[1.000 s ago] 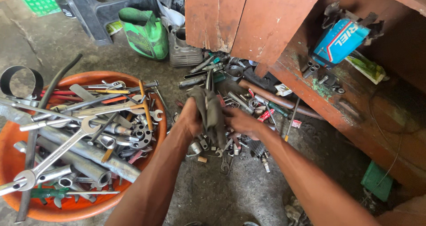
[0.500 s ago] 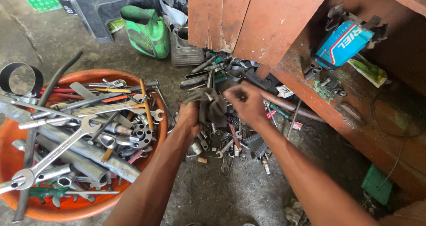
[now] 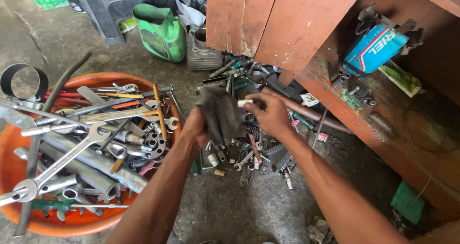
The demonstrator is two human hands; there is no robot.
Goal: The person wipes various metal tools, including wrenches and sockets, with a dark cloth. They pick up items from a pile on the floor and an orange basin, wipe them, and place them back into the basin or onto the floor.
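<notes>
Centrally, a dark grey crumpled cloth [image 3: 221, 115] is gripped by the left hand [image 3: 196, 128], closed around its lower edge. A small pale cylindrical metal part [image 3: 244, 102] is pinched between the fingers of the right hand [image 3: 270, 114], pressed against the cloth's upper side. Both hands are held above a scattered pile of small wrenches and sockets [image 3: 249, 153] on the concrete floor [image 3: 230, 210]. A round orange plastic basin [image 3: 91, 222], filled with large spanners and steel pipes, is seen just beside the left forearm. A green plastic jug [image 3: 160, 30] is stood farther back.
</notes>
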